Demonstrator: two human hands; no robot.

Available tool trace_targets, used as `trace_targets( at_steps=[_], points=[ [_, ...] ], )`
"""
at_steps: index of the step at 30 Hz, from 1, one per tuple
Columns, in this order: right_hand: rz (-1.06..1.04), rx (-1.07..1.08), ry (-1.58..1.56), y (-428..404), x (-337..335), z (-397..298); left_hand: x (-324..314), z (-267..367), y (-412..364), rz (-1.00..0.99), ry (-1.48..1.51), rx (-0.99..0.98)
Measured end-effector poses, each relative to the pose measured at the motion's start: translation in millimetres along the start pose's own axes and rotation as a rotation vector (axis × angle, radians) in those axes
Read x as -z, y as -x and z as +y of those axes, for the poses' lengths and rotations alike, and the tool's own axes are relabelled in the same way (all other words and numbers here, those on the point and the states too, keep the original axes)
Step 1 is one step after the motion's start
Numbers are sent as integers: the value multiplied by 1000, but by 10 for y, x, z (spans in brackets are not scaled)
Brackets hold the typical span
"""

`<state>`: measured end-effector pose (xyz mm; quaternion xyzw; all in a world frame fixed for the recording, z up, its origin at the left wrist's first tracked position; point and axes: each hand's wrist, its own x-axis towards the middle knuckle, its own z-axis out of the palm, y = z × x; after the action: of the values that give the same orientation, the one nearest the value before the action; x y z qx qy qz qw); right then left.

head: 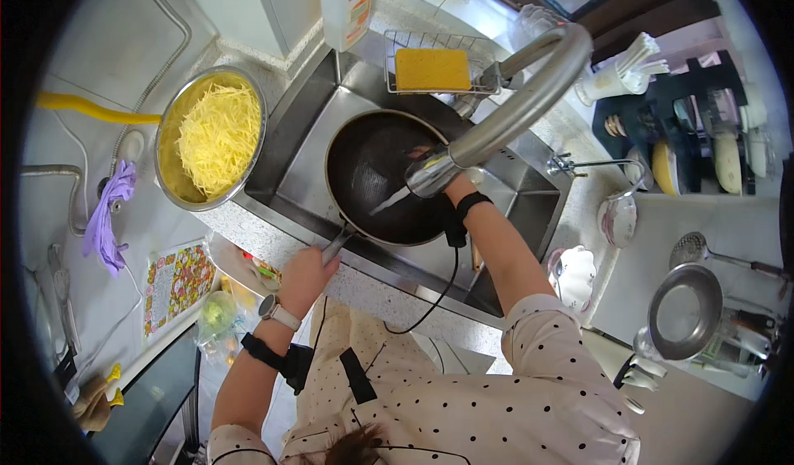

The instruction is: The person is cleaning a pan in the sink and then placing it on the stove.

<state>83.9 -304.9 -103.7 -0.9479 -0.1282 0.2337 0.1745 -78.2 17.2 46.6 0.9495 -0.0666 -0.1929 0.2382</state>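
Note:
A dark wok [378,155] rests in the stainless steel sink, under the curved metal faucet [527,105], from which water runs into it. My left hand [307,279] is closed around the wok's handle [335,247] at the sink's front edge. My right hand [434,161] reaches inside the wok's right side, largely hidden behind the faucet head; whether it holds something cannot be seen. On the counter left of the sink, a metal bowl [166,183] holds shredded yellow potato [217,139].
A yellow sponge [433,69] lies in a wire rack [391,84] behind the wok. A plastic jug [338,12] stands at the back. Scalloped white dishes [574,273] sit right of the sink. Purple gloves [111,217] hang at left; a metal pan [685,310] is at right.

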Motion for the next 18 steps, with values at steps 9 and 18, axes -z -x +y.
trace_targets(
  at_steps=[9,18],
  points=[
    [84,181,415,-270,-1058,1170,57,251,-104,-25,-173,14],
    [-588,-204,-655,507,-565,-380,22,261,-116,-35,-188,19]
  ],
)
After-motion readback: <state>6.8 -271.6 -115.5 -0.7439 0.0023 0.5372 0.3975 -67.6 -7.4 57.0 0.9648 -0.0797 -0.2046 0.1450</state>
